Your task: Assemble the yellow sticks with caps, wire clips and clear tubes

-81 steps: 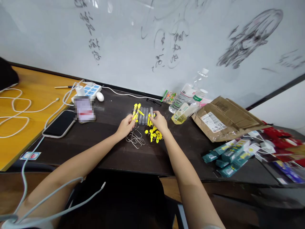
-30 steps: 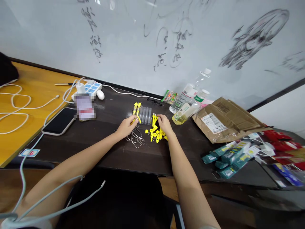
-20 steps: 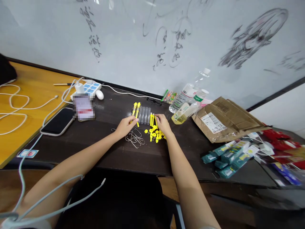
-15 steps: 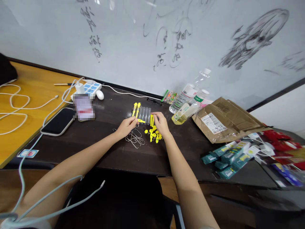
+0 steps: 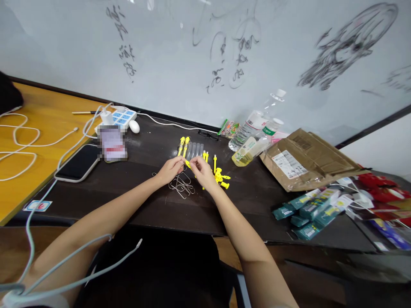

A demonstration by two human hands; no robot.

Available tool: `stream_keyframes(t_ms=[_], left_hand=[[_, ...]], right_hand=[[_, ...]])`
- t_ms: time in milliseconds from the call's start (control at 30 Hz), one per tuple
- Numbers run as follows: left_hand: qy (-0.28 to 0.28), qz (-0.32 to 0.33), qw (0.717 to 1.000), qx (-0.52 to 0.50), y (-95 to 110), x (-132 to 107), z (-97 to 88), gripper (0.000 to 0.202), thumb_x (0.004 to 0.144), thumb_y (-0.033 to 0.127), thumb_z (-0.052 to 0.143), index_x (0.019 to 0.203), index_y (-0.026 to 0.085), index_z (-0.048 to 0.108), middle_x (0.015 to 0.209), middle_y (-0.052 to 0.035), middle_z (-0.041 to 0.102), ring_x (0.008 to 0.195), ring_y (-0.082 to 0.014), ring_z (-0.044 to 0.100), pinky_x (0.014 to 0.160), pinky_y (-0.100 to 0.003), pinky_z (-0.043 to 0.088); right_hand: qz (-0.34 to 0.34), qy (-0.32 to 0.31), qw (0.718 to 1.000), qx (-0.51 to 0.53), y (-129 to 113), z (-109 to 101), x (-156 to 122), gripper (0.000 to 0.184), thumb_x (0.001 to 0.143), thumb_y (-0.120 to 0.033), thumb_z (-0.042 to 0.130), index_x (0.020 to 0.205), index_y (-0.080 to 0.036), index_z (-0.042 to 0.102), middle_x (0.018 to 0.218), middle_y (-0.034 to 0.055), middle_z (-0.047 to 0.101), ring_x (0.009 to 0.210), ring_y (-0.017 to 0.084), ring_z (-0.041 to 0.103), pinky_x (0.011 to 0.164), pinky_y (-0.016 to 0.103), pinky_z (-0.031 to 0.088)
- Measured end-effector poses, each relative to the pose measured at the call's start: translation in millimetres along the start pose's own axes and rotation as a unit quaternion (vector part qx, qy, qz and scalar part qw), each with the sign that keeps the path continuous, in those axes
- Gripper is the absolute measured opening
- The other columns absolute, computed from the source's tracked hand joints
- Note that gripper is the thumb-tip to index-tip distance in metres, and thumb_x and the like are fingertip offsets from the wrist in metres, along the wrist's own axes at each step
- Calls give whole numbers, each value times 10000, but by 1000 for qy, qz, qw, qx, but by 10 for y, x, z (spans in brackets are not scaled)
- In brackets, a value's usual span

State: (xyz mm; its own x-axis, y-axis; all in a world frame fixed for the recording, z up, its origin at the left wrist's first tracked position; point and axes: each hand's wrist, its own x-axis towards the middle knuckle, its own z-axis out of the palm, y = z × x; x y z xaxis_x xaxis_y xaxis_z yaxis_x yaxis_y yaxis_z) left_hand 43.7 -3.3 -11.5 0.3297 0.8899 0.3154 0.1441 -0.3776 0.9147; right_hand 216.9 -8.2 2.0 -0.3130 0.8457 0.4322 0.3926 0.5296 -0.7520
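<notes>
My left hand (image 5: 171, 168) and my right hand (image 5: 200, 170) meet over the dark table (image 5: 144, 196), both pinched on one small yellow plastic piece (image 5: 187, 162) between them. Just behind lie a row of clear tubes (image 5: 195, 149) and two yellow pens (image 5: 183, 146). A loose heap of yellow pieces (image 5: 220, 176) sits to the right of my right hand. Large metal paper clips (image 5: 181, 186) lie in front of my left hand.
A phone (image 5: 77, 163), a blurred card, a power strip (image 5: 120, 118) and white cables lie left. Bottles (image 5: 253, 137), a cardboard package (image 5: 305, 160), teal boxes (image 5: 305, 209) and red packets stand right. A whiteboard wall runs behind.
My right hand has left the heap of yellow pieces and moved left to meet my left hand on the small yellow piece. The heap now shows uncovered.
</notes>
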Motion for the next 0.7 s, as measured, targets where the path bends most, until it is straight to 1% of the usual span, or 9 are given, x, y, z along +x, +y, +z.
stream_keyframes(t_ms=[33, 100, 167, 233, 300, 400, 467, 600, 700], left_hand=[[-1, -1, 1000, -6, -5, 0, 3, 224, 900, 337, 366, 891, 176, 522, 564, 59, 439, 510, -86, 400, 531, -210, 334], [-1, -1, 1000, -15, -5, 0, 9, 180, 879, 305, 386, 921, 178, 506, 554, 68, 434, 501, -82, 396, 532, -206, 336], [1, 0, 1000, -24, -2, 0, 15, 144, 862, 278, 395, 923, 181, 482, 540, 76, 430, 490, -79, 390, 534, -205, 340], [2, 1, 1000, -27, -4, 0, 16, 120, 853, 263, 396, 911, 183, 464, 535, 81, 431, 483, -77, 386, 538, -205, 343], [1, 5, 1000, -25, -15, 1, 15, 114, 859, 269, 393, 905, 185, 456, 539, 81, 432, 488, -77, 391, 544, -206, 348], [2, 17, 1000, -20, -32, 1, 11, 123, 882, 301, 394, 909, 191, 439, 551, 81, 429, 506, -81, 407, 557, -210, 355], [-1, 27, 1000, -3, -30, -2, 8, 139, 899, 325, 394, 907, 191, 430, 566, 78, 439, 519, -84, 419, 567, -213, 361], [-15, 52, 996, 68, 3, -14, -10, 180, 919, 360, 402, 913, 185, 446, 617, 57, 485, 550, -91, 444, 584, -219, 365], [-18, 75, 989, 124, 21, -20, -31, 198, 927, 369, 398, 946, 183, 466, 743, 15, 558, 628, -108, 504, 632, -232, 390]], right_hand=[[-4, 6, 1000, -1, -1, 11, -4, 146, 907, -317, 440, 887, -199, 523, 846, 25, 524, 752, 147, 496, 710, 284, 411], [-6, 5, 1000, 11, 5, 45, -19, 147, 900, -298, 441, 997, -206, 503, 913, 37, 538, 797, 152, 520, 741, 291, 425], [-5, -9, 1000, 20, 25, 82, -36, 229, 879, -279, 468, 1099, -215, 450, 910, 29, 538, 782, 150, 531, 723, 287, 433], [-7, -23, 1000, 6, 43, 104, -49, 274, 862, -263, 482, 1126, -220, 423, 882, 16, 536, 756, 150, 532, 697, 283, 430], [-14, -32, 999, -23, 44, 102, -51, 239, 868, -253, 459, 1103, -220, 436, 884, 18, 545, 768, 158, 540, 708, 289, 425], [-29, -28, 997, -65, 6, 65, -43, 159, 900, -246, 390, 1034, -215, 469, 941, 40, 571, 842, 177, 554, 763, 307, 413], [-28, -22, 996, -86, -29, 35, -37, 143, 915, -254, 365, 995, -214, 477, 919, 40, 577, 836, 183, 556, 753, 306, 402], [-9, -19, 995, -97, -78, 2, -33, 128, 925, -283, 354, 938, -218, 464, 857, 30, 564, 770, 182, 545, 703, 292, 383], [-8, -14, 996, -83, -94, -8, -36, 120, 923, -294, 355, 908, -226, 452, 843, 23, 556, 757, 179, 539, 694, 286, 376]])
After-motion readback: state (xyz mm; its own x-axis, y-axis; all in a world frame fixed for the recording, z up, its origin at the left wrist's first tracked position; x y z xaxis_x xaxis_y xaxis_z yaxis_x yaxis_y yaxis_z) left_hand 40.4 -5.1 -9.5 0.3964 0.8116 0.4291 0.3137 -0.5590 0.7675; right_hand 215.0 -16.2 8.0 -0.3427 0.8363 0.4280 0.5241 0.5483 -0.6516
